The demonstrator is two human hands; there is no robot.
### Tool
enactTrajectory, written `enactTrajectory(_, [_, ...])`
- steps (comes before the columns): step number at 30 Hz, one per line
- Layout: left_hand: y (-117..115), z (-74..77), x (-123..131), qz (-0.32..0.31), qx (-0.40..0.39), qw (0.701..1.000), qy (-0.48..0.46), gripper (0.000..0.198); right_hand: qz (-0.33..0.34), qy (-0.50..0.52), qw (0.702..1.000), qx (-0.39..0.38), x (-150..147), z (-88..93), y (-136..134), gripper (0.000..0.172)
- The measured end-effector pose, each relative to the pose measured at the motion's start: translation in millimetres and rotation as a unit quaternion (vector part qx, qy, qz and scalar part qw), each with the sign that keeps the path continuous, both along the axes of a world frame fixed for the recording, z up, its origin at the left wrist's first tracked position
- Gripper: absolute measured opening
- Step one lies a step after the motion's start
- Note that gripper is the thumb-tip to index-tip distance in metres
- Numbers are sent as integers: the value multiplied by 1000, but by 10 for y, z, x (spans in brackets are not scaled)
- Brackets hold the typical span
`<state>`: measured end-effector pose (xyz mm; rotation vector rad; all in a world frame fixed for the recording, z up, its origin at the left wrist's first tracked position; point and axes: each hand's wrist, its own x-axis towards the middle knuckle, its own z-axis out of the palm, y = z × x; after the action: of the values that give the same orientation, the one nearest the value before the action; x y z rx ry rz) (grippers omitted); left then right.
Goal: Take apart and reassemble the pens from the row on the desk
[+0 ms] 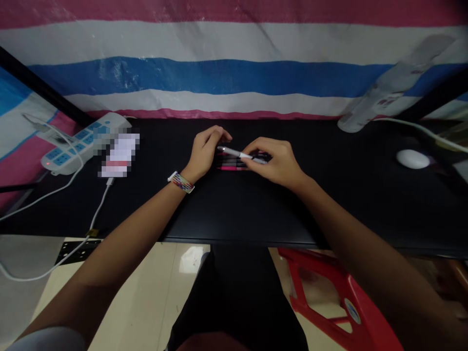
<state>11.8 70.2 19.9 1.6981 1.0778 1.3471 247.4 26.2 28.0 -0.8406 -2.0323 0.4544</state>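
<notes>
Two arms [139,239], one pen [232,152] in hand [278,160]

1. A sheet [234,75] striped in pink, white and blue hangs across the top of the frame.
2. At the left, a white power strip [68,161] with blue sockets shows a small red light.
3. A pixelated phone [119,153] lies just beside it, a white cable [98,209] running from its lower end.
4. A tall translucent cylinder [380,100] stands at upper right, above a white computer mouse [413,159].
5. A red plastic stool [369,307] occupies the lower right, over pale floor tiles [153,287].
</notes>
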Motion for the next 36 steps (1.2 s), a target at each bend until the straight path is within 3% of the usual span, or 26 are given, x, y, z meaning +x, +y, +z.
enactTrajectory(4, [-71,39,14,-38,-5,999,1,54,-45,9,999,8,81,-40,90,20])
enactTrajectory(10, [-54,-33,2,-93,21,995,14,25,-61,23,998,-2,79,-114,177,22])
enactTrajectory(15, [-6,-47,11,-39,20,999,8,17,-106,158,974,-124,93,-124,275,22])
enactTrajectory(18, [29,-38,1,-3,21,1000,-7,20,-78,267,931,-235,134,-128,347,20])
enactTrajectory(21, [52,-44,-12,8,17,1000,-21,19,-52,322,900,-290,144,-137,387,23])
enactTrajectory(26, [66,-78,-30,-18,4,999,-44,22,-48,335,891,-302,114,-147,394,29])
enactTrajectory(32, [81,-88,-49,13,-28,999,-34,56,-26,319,899,-300,85,-148,364,32])
enactTrajectory(36, [86,-41,-50,13,-7,998,-57,42,-36,338,891,-300,99,-174,391,28])
